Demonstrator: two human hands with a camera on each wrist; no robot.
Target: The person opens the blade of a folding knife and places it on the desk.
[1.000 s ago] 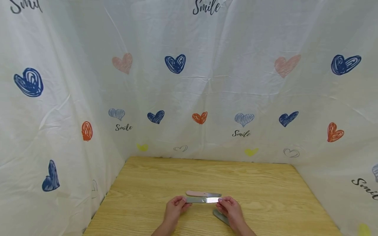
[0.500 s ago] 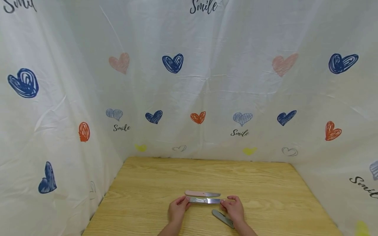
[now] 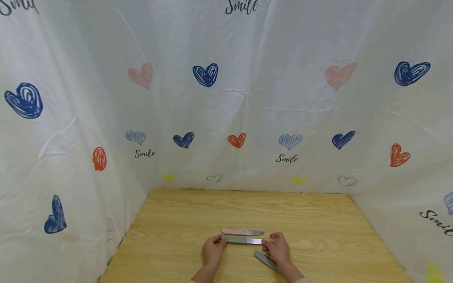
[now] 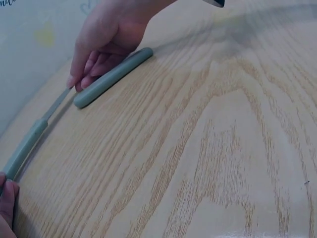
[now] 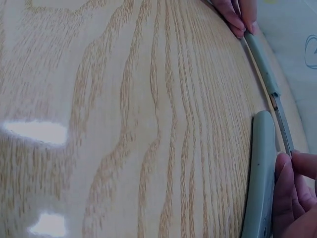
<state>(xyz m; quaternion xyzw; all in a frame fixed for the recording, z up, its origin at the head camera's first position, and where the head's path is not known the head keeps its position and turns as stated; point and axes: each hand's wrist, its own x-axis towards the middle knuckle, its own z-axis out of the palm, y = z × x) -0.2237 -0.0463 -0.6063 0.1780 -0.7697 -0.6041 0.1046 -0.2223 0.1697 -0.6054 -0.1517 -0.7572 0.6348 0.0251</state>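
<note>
My left hand (image 3: 213, 251) pinches the handle end of a small knife (image 3: 236, 239) with a grey-green handle and a bare metal blade. The fingertips of my right hand (image 3: 277, 249) pinch the blade's tip. The knife lies level from left to right, just above or on the table. Right behind it is a second knife (image 3: 234, 232), pink-handled, its blade also pointing right. A grey-green, handle-shaped piece (image 5: 260, 168) lies slanted on the table beside my right hand. It shows no blade, and my right wrist hides its near end in the head view.
The wood-grain table (image 3: 177, 220) is enclosed at the back and both sides by a white cloth (image 3: 247, 110) printed with hearts and "Smile". In the right wrist view, light glares off the tabletop.
The grey-green knife has tilted, and the glare seen first on its blade, then on its handle, has faded. Both hands have shifted slightly and keep their hold. The pink knife stays put.
</note>
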